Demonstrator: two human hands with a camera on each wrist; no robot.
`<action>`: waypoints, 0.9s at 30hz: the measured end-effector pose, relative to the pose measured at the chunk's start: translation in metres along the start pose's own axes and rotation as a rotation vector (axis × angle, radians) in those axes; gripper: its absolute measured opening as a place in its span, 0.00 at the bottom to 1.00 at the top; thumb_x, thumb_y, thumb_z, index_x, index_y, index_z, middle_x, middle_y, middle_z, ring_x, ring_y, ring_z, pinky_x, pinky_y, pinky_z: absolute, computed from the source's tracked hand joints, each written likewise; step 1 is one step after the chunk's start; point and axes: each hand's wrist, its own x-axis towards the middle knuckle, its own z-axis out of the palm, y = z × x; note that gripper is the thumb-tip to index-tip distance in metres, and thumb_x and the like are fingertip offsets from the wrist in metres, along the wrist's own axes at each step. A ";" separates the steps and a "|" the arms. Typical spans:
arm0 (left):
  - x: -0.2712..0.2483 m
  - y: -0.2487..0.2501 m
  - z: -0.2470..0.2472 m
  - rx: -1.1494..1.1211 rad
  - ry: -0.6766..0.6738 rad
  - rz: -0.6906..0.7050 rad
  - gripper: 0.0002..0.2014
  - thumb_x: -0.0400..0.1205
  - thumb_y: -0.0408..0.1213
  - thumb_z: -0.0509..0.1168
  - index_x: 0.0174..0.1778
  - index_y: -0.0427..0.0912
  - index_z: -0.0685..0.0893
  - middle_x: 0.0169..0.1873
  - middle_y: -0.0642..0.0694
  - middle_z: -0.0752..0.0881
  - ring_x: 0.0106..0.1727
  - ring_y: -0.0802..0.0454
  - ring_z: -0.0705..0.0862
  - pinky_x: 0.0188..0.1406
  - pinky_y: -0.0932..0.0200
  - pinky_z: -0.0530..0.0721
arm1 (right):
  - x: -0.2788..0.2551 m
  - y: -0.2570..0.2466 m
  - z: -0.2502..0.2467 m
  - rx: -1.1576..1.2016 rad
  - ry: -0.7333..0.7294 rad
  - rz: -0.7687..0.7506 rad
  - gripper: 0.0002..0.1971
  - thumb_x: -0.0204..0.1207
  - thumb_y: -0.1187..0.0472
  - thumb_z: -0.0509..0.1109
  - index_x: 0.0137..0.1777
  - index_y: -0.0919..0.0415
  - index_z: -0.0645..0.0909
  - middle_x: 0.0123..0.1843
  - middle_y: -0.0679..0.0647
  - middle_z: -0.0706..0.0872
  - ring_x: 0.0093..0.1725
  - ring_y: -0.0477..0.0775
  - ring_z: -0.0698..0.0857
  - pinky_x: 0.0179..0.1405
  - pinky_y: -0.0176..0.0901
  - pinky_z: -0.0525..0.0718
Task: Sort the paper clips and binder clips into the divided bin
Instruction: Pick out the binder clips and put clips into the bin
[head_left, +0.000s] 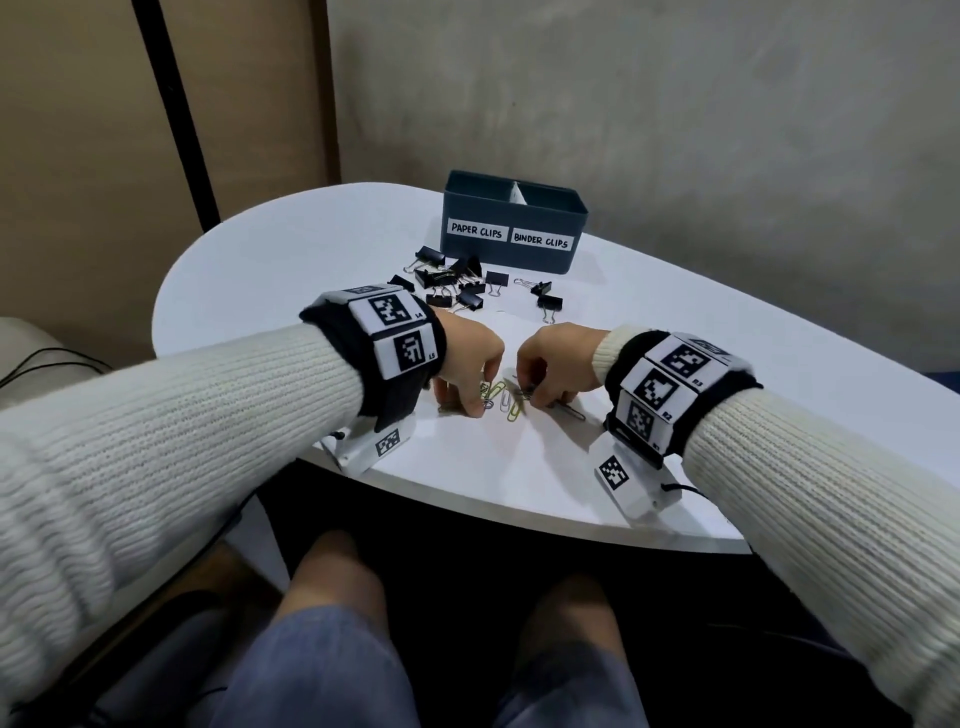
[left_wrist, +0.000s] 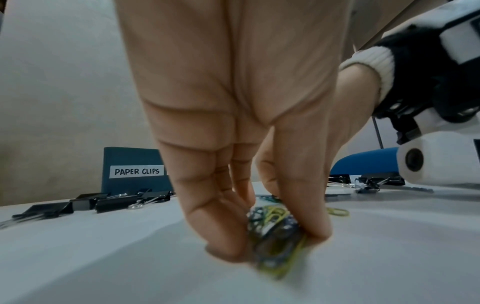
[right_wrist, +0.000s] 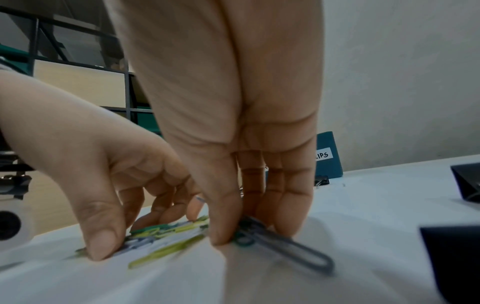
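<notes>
Coloured paper clips (head_left: 503, 402) lie on the white table (head_left: 311, 249) near its front edge, between my two hands. My left hand (head_left: 470, 364) pinches a bunch of yellow, green and grey paper clips (left_wrist: 272, 232) between thumb and fingers, low on the table. My right hand (head_left: 550, 366) pinches a grey paper clip (right_wrist: 283, 244) and a green one (right_wrist: 242, 241) against the table. Black binder clips (head_left: 457, 283) lie scattered further back. Behind them stands the blue divided bin (head_left: 511, 228), labelled PAPER CLIPS on the left and BINDER CLIPS on the right.
The table's curved front edge (head_left: 493, 512) runs just below my wrists. A grey wall rises behind the bin. My knees show under the table. A blue chair back (left_wrist: 363, 162) appears to the right in the left wrist view.
</notes>
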 end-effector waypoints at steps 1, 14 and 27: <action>0.000 -0.001 -0.001 -0.036 -0.001 -0.001 0.21 0.73 0.40 0.76 0.56 0.45 0.73 0.56 0.41 0.87 0.31 0.52 0.85 0.25 0.62 0.83 | 0.001 0.001 0.001 0.003 0.003 0.001 0.13 0.73 0.64 0.73 0.57 0.61 0.84 0.46 0.52 0.83 0.26 0.43 0.77 0.30 0.30 0.77; 0.009 -0.006 -0.006 -0.380 0.027 0.097 0.19 0.71 0.26 0.76 0.36 0.42 0.69 0.39 0.32 0.86 0.30 0.40 0.84 0.32 0.52 0.89 | 0.012 -0.006 0.004 -0.065 0.084 0.002 0.13 0.75 0.63 0.69 0.59 0.59 0.85 0.58 0.58 0.87 0.50 0.56 0.80 0.47 0.39 0.75; 0.012 -0.020 -0.012 -0.484 0.103 0.114 0.10 0.75 0.21 0.71 0.35 0.39 0.80 0.30 0.38 0.85 0.18 0.56 0.84 0.22 0.67 0.87 | 0.014 0.001 0.001 0.032 0.206 0.015 0.12 0.69 0.64 0.72 0.53 0.60 0.88 0.46 0.55 0.87 0.45 0.53 0.82 0.40 0.36 0.77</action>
